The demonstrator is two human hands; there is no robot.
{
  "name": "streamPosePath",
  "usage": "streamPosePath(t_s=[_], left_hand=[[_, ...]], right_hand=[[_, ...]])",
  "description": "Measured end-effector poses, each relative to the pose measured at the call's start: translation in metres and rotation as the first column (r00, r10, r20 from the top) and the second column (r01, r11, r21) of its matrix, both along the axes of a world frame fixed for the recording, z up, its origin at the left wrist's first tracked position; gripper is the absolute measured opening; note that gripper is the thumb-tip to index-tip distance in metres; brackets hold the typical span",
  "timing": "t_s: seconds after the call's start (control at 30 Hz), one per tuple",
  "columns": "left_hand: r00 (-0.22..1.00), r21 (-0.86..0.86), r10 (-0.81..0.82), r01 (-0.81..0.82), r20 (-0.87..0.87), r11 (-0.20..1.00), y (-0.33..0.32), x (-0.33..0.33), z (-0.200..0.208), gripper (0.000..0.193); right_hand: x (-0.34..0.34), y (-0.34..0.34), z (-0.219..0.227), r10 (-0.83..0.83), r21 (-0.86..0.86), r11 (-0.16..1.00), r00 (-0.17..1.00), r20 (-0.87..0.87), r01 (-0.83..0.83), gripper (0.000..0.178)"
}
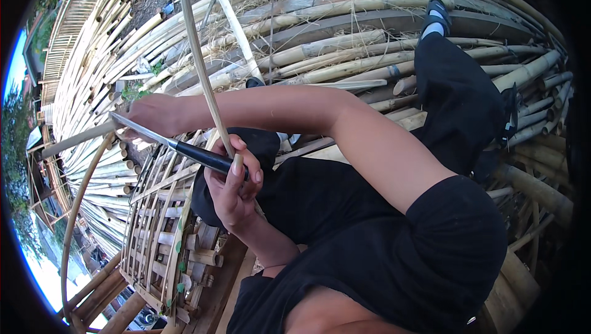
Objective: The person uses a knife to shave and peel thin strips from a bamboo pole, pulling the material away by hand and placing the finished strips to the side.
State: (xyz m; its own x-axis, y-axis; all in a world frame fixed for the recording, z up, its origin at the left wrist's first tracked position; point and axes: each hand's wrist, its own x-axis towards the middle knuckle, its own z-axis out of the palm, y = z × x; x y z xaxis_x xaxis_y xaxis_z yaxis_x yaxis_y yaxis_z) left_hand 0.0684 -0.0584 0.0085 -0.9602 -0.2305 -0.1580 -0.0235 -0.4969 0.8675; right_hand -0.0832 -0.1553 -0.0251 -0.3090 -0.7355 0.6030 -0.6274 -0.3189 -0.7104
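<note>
From here, the left hand [235, 183] grips a black-handled knife [203, 156] and pinches 1 long bamboo strip [200, 63] rising from its fingers. The right hand [159, 114] sits by the blade tip, grip hidden. The strip looks already split; what's left, I can't tell.

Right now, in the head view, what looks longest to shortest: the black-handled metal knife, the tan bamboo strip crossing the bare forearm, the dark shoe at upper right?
Longest: tan bamboo strip.
Next: black-handled metal knife.
Shortest: dark shoe.

Head-worn fisheye, close above, facing down at both hands [230, 193].
</note>
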Motion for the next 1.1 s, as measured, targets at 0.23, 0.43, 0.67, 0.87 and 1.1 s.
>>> streamPosePath(t_s=[0.23, 0.43, 0.67, 0.87, 1.1], left_hand=[[0.999, -0.042, 0.017, -0.02, -0.051, 0.999, -0.003, 0.008, 0.0, 0.035], [1.0, -0.032, -0.002, 0.002, -0.023, 0.999, -0.001, 0.003, 0.002, 0.032], [0.999, -0.126, -0.032, 0.036, 0.032, 0.991, 0.002, -0.002, 0.001, 0.029], [0.992, -0.221, -0.039, 0.065, 0.121, 0.973, 0.013, -0.014, 0.003, 0.027], [0.989, -0.209, -0.019, 0.05, 0.147, 0.977, 0.024, -0.021, 0.012, 0.027]], right_hand=[[0.025, -0.012, 0.035, 0.096, 0.113, 0.991, 0.975, -0.199, -0.074, 0.018], [0.018, 0.075, -0.098, -0.184, 0.372, 0.82, 0.816, -0.548, 0.435, 0.041], [-0.015, 0.224, -0.087, -0.15, 0.786, 0.615, 0.969, 0.196, -0.064, 0.035], [-0.071, 0.282, -0.057, -0.315, 0.64, 0.75, 0.941, 0.12, 0.169, 0.047], [-0.081, 0.355, 0.014, 0.046, -0.053, 0.966, 0.033, 0.998, 0.255, 0.062]])
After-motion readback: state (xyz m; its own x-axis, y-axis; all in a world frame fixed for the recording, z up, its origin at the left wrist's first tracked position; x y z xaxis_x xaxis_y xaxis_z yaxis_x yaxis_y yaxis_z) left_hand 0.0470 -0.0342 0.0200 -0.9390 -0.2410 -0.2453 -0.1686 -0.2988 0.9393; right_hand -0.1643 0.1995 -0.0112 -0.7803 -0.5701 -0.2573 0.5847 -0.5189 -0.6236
